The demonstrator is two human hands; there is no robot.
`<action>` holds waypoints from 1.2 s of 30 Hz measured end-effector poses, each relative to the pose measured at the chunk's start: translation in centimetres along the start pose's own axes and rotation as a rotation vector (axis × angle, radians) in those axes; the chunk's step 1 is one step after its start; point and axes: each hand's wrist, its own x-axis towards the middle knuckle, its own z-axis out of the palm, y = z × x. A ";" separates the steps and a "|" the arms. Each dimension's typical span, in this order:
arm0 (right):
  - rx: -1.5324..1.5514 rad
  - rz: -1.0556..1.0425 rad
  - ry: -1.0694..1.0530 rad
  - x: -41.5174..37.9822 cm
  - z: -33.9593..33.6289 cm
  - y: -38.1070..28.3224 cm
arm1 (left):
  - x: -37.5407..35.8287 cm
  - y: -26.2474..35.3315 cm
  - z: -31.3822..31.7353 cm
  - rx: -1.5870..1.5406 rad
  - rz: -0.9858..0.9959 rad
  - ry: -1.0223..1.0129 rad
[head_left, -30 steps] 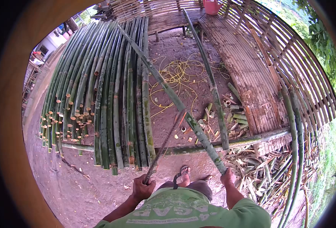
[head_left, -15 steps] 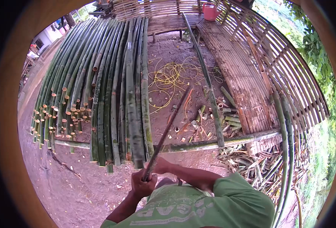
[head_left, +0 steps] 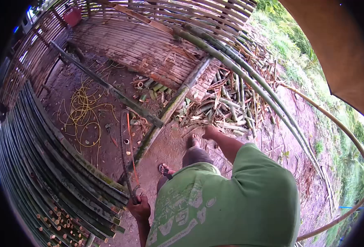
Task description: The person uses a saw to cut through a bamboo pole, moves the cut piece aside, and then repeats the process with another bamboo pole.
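Observation:
My left hand (head_left: 140, 208) is wrapped round the grip end of a bow saw (head_left: 124, 152), which has a dark curved frame and a thin orange blade. The saw stands away from me, its lower part overlapping the near end of a bamboo crosspiece (head_left: 171, 109). My right hand (head_left: 210, 132) reaches forward at arm's length with nothing visible in it, its fingers small and partly turned away. Just beyond it lies a heap of bamboo offcuts (head_left: 227, 105). Close to the left hand are the cut ends of many stacked green bamboo poles (head_left: 67, 177).
A slatted bamboo bench (head_left: 136, 45) with a red container (head_left: 72, 16) stands at the back. One long pole (head_left: 108, 86) slants down onto the crosspiece. A yellow hose or cord (head_left: 81, 107) lies coiled on the mud. Two long poles (head_left: 256, 84) lean on the right.
The view has swung to the right. My right hand has left the saw grip area and stretched out to the right. The left hand still holds the saw.

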 end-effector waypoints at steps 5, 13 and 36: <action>0.069 0.324 0.113 2.2 -6.3 14.6 | 3.8 4.3 6.7 0.157 -0.032 -0.103; 0.168 0.476 0.537 14.5 -21.5 27.7 | 9.7 14.2 20.8 0.326 -0.076 -0.167; -0.107 -0.023 0.051 10.8 -11.6 23.9 | 12.6 12.3 19.1 0.200 -0.663 0.067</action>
